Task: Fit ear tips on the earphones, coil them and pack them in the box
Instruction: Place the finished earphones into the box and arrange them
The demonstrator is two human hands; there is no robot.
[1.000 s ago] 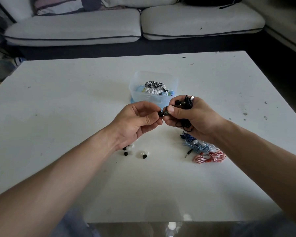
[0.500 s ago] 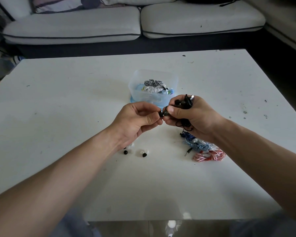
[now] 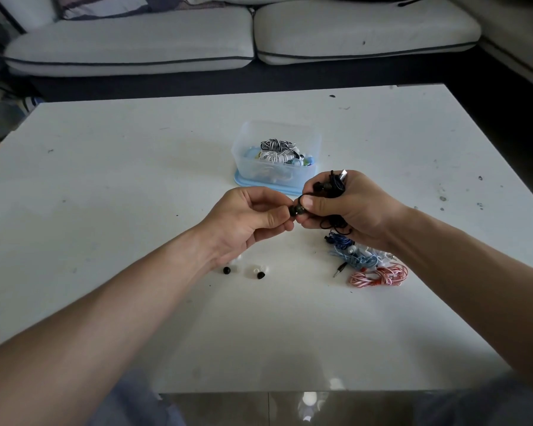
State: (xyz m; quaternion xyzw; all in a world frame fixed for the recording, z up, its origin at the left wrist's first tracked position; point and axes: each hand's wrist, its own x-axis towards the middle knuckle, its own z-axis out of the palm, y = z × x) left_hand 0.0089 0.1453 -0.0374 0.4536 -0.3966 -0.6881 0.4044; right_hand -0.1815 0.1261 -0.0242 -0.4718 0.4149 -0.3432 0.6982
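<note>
My right hand (image 3: 354,210) grips a bundle of black earphones (image 3: 333,187), pinching one earbud between thumb and forefinger. My left hand (image 3: 246,219) pinches a black ear tip (image 3: 294,210) against that earbud, fingertips of both hands touching. Behind them stands a clear plastic box (image 3: 243,155) on a blue lid, holding several coiled earphones. Loose black ear tips (image 3: 226,270) and white ear tips (image 3: 255,269) lie on the table below my left wrist. Blue earphones (image 3: 350,255) and red-and-white earphones (image 3: 379,275) lie under my right wrist.
The white table (image 3: 136,179) has small dark specks. A grey sofa (image 3: 130,44) runs along the far side, beyond a dark gap of floor. The table's near edge (image 3: 259,392) is close to my lap.
My hands stay together with the ear tip at the earbud. The view has tilted slightly; nothing on the table has moved.
</note>
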